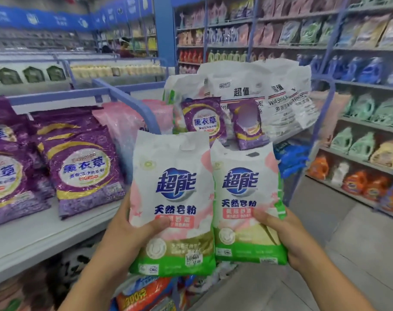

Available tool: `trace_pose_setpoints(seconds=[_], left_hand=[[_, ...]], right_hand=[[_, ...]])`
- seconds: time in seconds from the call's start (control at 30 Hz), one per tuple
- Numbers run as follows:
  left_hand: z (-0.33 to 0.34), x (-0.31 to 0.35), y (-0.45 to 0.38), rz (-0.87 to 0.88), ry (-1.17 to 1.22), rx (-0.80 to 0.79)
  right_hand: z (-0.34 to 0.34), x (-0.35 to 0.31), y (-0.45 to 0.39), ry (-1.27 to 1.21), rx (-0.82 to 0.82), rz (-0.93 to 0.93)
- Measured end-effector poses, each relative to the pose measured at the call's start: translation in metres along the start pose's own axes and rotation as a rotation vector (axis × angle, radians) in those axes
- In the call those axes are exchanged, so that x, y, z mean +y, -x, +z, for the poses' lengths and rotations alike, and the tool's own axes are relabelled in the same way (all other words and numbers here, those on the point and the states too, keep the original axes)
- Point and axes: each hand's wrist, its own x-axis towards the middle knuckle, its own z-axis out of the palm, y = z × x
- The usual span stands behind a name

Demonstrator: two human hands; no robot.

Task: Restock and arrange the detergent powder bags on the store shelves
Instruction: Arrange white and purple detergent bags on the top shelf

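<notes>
I hold two white, pink and green detergent powder bags upright in front of me, side by side. My left hand (pixel 126 230) grips the lower left of the left bag (pixel 172 198), thumb across its front. My right hand (pixel 287 236) grips the lower right of the right bag (pixel 243 198). Both bags hang above the edge of the grey shelf (pixel 40 239). Purple lavender detergent bags (pixel 83 167) lie leaning on that shelf to my left, with pink bags (pixel 121 126) behind them.
Two small purple bags (pixel 204 120) and big white washing powder sacks (pixel 258 90) stand on the shelf end ahead. A blue metal divider (pixel 132 104) crosses the shelf. Tall shelves of refill pouches and bottles (pixel 359 108) line the right; the tiled aisle floor (pixel 348 254) lies below. More bags (pixel 143 295) fill the lower shelf.
</notes>
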Motion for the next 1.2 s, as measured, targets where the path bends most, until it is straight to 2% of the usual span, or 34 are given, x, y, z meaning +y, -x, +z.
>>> trace_pose_setpoints(seconds=[0.17,0.33,0.57,0.9,1.03,1.2], left_hand=[[0.071,-0.012,-0.018,-0.002,0.033,0.236],[0.115,-0.007,-0.031,0.028,0.019,0.354],[0.127,0.006,-0.072,0.078,0.009,0.489],[0.128,0.015,-0.148,0.213,-0.069,0.661],[0.128,0.007,-0.165,0.26,-0.145,0.766],[0.128,0.001,-0.192,0.187,-0.26,0.843]], right_hand=[[-0.057,-0.032,-0.057,0.014,-0.112,0.009],[-0.079,-0.059,-0.112,0.076,-0.225,0.023],[-0.053,-0.077,-0.187,0.08,-0.373,-0.014],[-0.003,-0.089,-0.298,0.121,-0.427,-0.09],[0.017,-0.091,-0.332,0.142,-0.507,-0.077],[0.028,-0.083,-0.366,0.169,-0.567,0.058]])
